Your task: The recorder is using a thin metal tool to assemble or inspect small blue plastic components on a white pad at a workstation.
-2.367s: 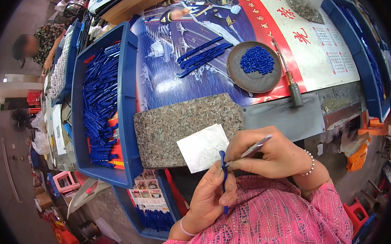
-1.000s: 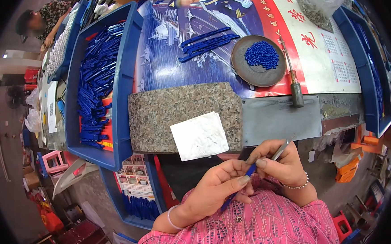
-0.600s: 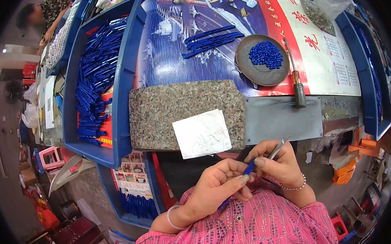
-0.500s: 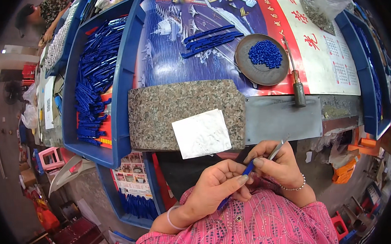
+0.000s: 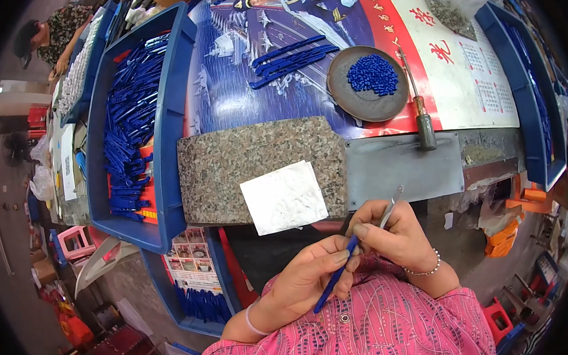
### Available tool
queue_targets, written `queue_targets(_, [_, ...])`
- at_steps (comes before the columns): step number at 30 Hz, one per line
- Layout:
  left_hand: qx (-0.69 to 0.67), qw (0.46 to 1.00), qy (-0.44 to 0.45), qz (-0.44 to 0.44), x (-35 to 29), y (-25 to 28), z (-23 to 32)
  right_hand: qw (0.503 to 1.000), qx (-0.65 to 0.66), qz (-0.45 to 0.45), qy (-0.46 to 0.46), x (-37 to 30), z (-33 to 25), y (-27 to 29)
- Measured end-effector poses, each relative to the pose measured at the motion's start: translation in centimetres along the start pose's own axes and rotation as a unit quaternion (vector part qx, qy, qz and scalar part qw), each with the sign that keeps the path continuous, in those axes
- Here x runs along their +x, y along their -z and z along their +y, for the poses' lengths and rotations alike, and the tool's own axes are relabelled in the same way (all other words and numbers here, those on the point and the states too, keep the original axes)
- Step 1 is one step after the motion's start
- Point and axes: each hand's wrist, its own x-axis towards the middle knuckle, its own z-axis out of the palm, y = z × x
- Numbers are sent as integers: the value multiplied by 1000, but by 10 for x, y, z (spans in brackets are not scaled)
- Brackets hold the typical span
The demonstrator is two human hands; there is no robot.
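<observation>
Just in front of the granite slab (image 5: 256, 143), the left hand (image 5: 308, 272) pinched a blue strip (image 5: 328, 288) whose upper end the right hand (image 5: 395, 237), also clasping a slim metal tool (image 5: 388, 215), steadied, apparently for close fingertip work calling next for careful alignment.

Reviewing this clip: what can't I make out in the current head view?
- Upper end of the blue strip: covered by the fingers of the left hand and right hand.
- Lower part of the metal tool: hidden inside the right hand.
- Exact shape of each blue pellet in the round dish: too small.
- Most contents of the right-side blue bin: hidden by its near wall.
</observation>
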Motion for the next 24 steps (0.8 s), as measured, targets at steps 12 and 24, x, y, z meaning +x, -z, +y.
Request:
queue_targets(12, [-91, 994, 35, -43, 7, 3, 0, 1000, -17, -15, 6, 5, -3, 2])
queue_targets(24, [-16, 997, -11, -79, 6, 10, 0, 996, -31, -54, 62, 7, -1, 4])
